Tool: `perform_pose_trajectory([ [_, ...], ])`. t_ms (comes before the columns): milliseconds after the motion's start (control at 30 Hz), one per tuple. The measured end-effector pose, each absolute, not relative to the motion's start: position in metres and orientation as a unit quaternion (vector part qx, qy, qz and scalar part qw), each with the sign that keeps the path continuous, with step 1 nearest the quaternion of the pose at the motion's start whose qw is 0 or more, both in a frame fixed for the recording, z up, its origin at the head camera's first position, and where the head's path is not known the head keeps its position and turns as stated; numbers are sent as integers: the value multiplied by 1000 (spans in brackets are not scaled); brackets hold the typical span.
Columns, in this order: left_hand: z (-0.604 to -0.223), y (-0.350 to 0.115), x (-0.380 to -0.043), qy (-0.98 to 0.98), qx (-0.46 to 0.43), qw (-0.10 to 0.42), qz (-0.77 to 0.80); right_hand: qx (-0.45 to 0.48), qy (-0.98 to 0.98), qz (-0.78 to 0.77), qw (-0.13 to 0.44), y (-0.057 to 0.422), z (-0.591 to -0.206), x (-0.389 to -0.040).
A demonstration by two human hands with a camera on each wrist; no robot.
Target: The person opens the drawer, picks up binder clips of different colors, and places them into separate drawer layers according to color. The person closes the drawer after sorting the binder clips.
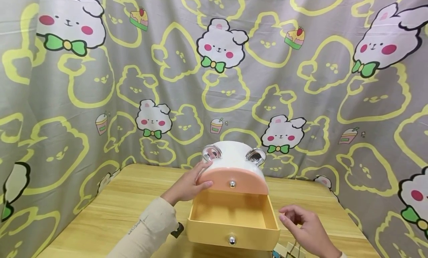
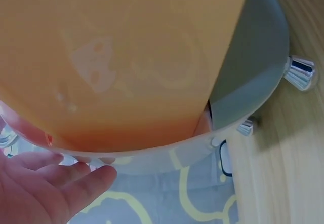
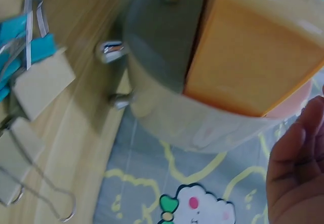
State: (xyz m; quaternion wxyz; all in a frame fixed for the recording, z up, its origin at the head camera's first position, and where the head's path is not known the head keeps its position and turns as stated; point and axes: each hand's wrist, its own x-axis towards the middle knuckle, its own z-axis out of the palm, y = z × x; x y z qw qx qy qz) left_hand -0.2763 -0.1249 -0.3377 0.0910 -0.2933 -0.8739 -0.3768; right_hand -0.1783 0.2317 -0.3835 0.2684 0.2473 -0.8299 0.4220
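One desk (image 1: 133,183), white cabinet (image 1: 234,154) on it, yellow drawer (image 1: 214,232) jutting from front. Left grip (image 1: 191,180) laid against cabinet, not clenched; right grip (image 1: 305,225) loosely curled beside drawer, holding nothing. Risk: leaning on extended drawer might tip cabinet forward, scattering nearby binder clips (image 3: 43,84).

Your right hand (image 3: 293,178), half-curled, sits lower right in the frame, near the glossy yellow-orange drawer (image 3: 253,62) jutting from a rounded white cabinet (image 3: 187,125). At left, metal-handled cream and blue binder clips (image 3: 44,84) lie on the wood-grain surface (image 3: 83,153); grey printed cloth (image 3: 134,150) spans lower centre.
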Motion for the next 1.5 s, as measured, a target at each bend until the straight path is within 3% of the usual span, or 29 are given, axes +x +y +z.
perform_pose_trajectory([
  [333, -336, -123, -278, -873, -289, 118, -374, 213, -865, 373, 258, 248, -396, -190],
  [467, -336, -123, -276, -876, -296, 101, -368, 207, -884, 339, 246, 256, -402, -194],
  [933, -338, -123, -277, -882, -302, 68, -354, 181, -939, 281, 75, 280, -412, -199],
  [1500, -337, -122, -274, -883, -302, 65, -352, 264, -926, 267, -41, 271, -447, -210],
])
